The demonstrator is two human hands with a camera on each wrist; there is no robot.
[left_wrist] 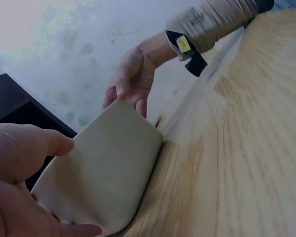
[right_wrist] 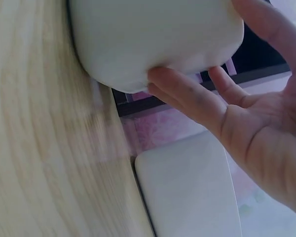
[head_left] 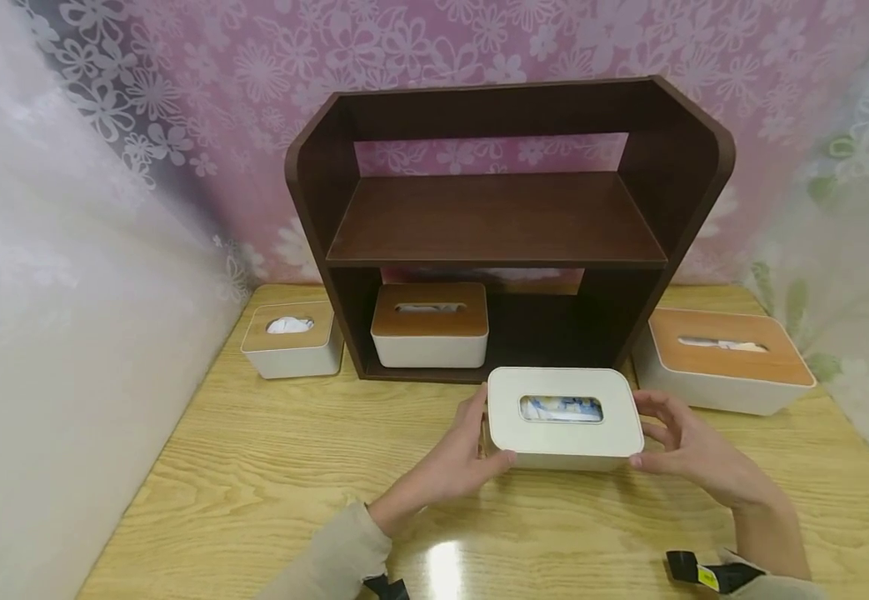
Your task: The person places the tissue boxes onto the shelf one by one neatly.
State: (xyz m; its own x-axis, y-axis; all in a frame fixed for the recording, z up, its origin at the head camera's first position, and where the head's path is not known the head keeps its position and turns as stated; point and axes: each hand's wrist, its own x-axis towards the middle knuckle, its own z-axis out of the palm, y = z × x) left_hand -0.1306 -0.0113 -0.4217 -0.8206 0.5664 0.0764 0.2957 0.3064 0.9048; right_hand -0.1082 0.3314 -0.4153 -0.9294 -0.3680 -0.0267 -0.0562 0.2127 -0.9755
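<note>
A white tissue box [head_left: 565, 440] with a white lid stands on the table in front of the shelf. Through its oval slot a blue-and-white packet shows. My left hand [head_left: 458, 454] holds the box's left end, thumb at the near corner and fingers along the side. At the opposite end my right hand [head_left: 692, 450] grips it, with the thumb on the near right corner and the fingers on the right side. In the left wrist view, the box's pale side [left_wrist: 106, 163] meets the tabletop along its lower edge.
A dark brown two-tier shelf [head_left: 494, 221] stands behind the box. On its lower level, at left, sits a wood-lidded tissue box [head_left: 430, 350]. A smaller one [head_left: 295, 360] stands left of the shelf, a larger one [head_left: 734, 385] at right. Walls border both sides.
</note>
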